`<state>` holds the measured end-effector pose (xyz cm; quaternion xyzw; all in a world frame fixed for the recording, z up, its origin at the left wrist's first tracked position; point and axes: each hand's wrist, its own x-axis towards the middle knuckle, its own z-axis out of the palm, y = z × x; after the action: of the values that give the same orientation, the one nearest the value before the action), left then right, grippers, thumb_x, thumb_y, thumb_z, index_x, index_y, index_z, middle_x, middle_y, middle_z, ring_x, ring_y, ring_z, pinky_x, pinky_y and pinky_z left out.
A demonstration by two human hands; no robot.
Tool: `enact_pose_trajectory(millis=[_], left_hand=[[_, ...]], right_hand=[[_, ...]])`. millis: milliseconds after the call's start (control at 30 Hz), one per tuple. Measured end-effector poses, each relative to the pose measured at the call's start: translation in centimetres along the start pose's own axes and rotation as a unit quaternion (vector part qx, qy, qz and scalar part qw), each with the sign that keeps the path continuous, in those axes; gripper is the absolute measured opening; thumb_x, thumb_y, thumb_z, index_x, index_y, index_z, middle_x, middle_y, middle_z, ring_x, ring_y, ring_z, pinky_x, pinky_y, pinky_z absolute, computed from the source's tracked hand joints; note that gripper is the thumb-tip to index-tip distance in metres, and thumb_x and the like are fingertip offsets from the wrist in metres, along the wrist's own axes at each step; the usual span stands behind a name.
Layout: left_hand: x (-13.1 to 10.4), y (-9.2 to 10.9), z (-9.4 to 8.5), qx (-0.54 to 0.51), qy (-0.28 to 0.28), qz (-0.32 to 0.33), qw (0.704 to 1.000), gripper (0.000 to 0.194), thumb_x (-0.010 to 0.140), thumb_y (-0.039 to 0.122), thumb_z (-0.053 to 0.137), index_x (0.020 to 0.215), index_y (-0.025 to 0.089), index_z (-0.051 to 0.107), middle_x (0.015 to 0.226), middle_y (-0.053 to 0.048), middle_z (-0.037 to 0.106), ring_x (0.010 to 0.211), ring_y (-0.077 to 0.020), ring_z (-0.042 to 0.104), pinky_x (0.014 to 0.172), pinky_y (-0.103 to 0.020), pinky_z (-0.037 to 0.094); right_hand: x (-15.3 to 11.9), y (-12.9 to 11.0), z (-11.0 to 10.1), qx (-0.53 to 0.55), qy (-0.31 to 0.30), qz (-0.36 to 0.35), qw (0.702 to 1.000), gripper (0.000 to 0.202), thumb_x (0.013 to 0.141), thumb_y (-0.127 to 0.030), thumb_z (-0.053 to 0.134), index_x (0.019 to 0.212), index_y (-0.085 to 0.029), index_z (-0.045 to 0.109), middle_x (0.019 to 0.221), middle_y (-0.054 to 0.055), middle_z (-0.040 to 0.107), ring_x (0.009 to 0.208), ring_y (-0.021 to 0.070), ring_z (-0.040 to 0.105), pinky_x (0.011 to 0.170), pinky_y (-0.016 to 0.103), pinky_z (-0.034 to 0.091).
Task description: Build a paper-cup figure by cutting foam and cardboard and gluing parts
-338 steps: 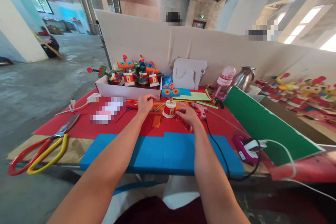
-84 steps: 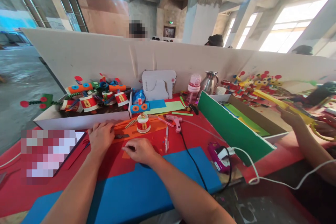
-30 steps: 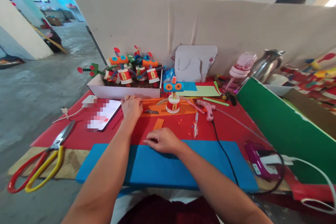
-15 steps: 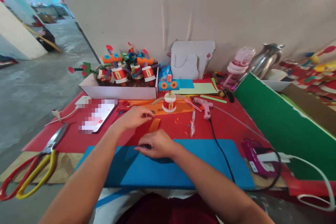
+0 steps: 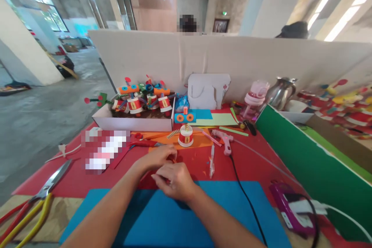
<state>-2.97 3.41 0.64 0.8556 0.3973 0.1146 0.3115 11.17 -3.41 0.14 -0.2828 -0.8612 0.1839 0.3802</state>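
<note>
My left hand [image 5: 163,155] is closed with fingers bent down at the middle of the red sheet [image 5: 116,180]. A sliver of an orange paper strip [image 5: 174,160] shows at its fingertips; the rest is hidden. Right beside it, nearer to me, my right hand [image 5: 176,180] has its fingers curled in, and what they hold, if anything, is hidden. Just beyond the hands stands a paper-cup figure [image 5: 186,136] with a blue tube head, orange ring eyes and a spring-like folded neck. Small scissors with red handles [image 5: 145,143] lie beside my left hand.
A blue sheet [image 5: 168,217] lies in front of me. Large shears [image 5: 48,186] and a phone [image 5: 107,153] are at left. To the right are a pen [image 5: 212,161], a pink glue gun [image 5: 225,141] with its cord, and a green-sided box [image 5: 305,162]. A white box [image 5: 133,124] holds several figures.
The view has tilted up. My hands have come together over the orange paper strip, which lay uncovered between them before and is now mostly hidden.
</note>
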Motion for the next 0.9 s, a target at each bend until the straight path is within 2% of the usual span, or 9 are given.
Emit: enact_pose_trajectory(millis=[100, 167, 267, 333, 433, 600, 733, 800, 900], left_hand=[[-0.4, -0.3, 0.8, -0.098, 0.092, 0.024, 0.991, 0.010, 0.071, 0.022, 0.057, 0.063, 0.019, 0.052, 0.068, -0.001, 0.057, 0.065, -0.0161, 0.050, 0.062, -0.028, 0.040], [-0.7, -0.4, 0.9, -0.155, 0.141, 0.020, 0.978, 0.013, 0.077, 0.029, 0.056, 0.069, 0.018, 0.054, 0.070, -0.002, 0.059, 0.067, -0.0162, 0.051, 0.064, -0.028, 0.041], [-0.9, -0.3, 0.6, -0.227, 0.205, -0.016, 0.952, 0.018, 0.077, 0.035, 0.059, 0.076, 0.017, 0.057, 0.073, -0.002, 0.059, 0.067, -0.0153, 0.052, 0.064, -0.028, 0.042], [-0.8, -0.1, 0.4, -0.265, 0.221, -0.033, 0.938, 0.023, 0.076, 0.039, 0.062, 0.076, 0.017, 0.056, 0.070, -0.001, 0.058, 0.065, -0.0143, 0.051, 0.063, -0.027, 0.042], [-0.7, 0.2, 0.4, -0.284, 0.195, -0.035, 0.938, 0.027, 0.076, 0.042, 0.064, 0.075, 0.016, 0.055, 0.066, 0.001, 0.056, 0.062, -0.0127, 0.050, 0.060, -0.025, 0.040], [-0.7, 0.3, 0.9, -0.291, 0.179, -0.026, 0.940, 0.031, 0.074, 0.044, 0.067, 0.073, 0.016, 0.054, 0.064, 0.002, 0.055, 0.060, -0.0116, 0.050, 0.058, -0.024, 0.040], [-1.0, 0.5, 0.5, -0.442, 0.111, -0.015, 0.890, 0.044, 0.073, 0.047, 0.070, 0.101, 0.017, 0.054, 0.094, -0.004, 0.064, 0.063, -0.0121, 0.060, 0.062, -0.028, 0.048], [-1.1, 0.6, 0.2, -0.488, 0.097, -0.027, 0.867, 0.047, 0.075, 0.049, 0.068, 0.107, 0.017, 0.053, 0.091, -0.005, 0.065, 0.062, -0.0121, 0.061, 0.062, -0.028, 0.048], [-1.2, 0.5, -0.2, -0.507, 0.110, -0.044, 0.854, 0.047, 0.071, 0.045, 0.074, 0.102, 0.014, 0.057, 0.078, -0.003, 0.066, 0.061, -0.0121, 0.059, 0.062, -0.027, 0.048]], right_hand=[[0.4, 0.6, -0.6, 0.009, 0.094, 0.059, 0.994, 0.024, 0.092, -0.027, 0.046, 0.077, -0.020, 0.063, 0.073, 0.004, 0.066, 0.068, 0.0144, 0.060, 0.064, 0.025, 0.046], [0.7, 1.1, -1.0, 0.010, 0.172, 0.107, 0.979, 0.017, 0.091, -0.024, 0.048, 0.094, -0.020, 0.064, 0.090, 0.008, 0.067, 0.086, 0.0181, 0.062, 0.078, 0.030, 0.049], [1.0, 2.2, -1.4, 0.033, 0.244, 0.189, 0.951, 0.026, 0.085, -0.027, 0.056, 0.111, -0.020, 0.057, 0.108, 0.012, 0.063, 0.101, 0.0223, 0.059, 0.089, 0.039, 0.049], [1.1, 3.1, -1.3, 0.091, 0.240, 0.241, 0.936, 0.029, 0.082, -0.031, 0.060, 0.109, -0.019, 0.056, 0.102, 0.010, 0.064, 0.090, 0.0205, 0.063, 0.081, 0.036, 0.053], [1.1, 4.0, -1.0, 0.179, 0.186, 0.283, 0.924, 0.018, 0.083, -0.035, 0.058, 0.092, -0.020, 0.058, 0.084, 0.005, 0.067, 0.073, 0.0165, 0.065, 0.067, 0.029, 0.054], [1.0, 4.4, -1.1, 0.161, 0.152, 0.255, 0.941, 0.012, 0.081, -0.028, 0.055, 0.089, -0.020, 0.059, 0.080, 0.005, 0.068, 0.070, 0.0169, 0.065, 0.064, 0.028, 0.053], [1.1, 4.4, -1.6, 0.140, 0.150, 0.229, 0.951, 0.019, 0.082, -0.023, 0.051, 0.099, -0.020, 0.057, 0.087, 0.006, 0.068, 0.079, 0.0183, 0.066, 0.070, 0.030, 0.053], [1.1, 4.5, -1.7, 0.149, 0.137, 0.214, 0.956, 0.024, 0.081, -0.021, 0.050, 0.105, -0.020, 0.055, 0.093, 0.007, 0.067, 0.082, 0.0186, 0.066, 0.070, 0.030, 0.053], [1.0, 4.6, -1.5, 0.172, 0.129, 0.210, 0.954, 0.029, 0.080, -0.020, 0.050, 0.109, -0.021, 0.053, 0.100, 0.008, 0.064, 0.080, 0.0174, 0.065, 0.067, 0.029, 0.054]])
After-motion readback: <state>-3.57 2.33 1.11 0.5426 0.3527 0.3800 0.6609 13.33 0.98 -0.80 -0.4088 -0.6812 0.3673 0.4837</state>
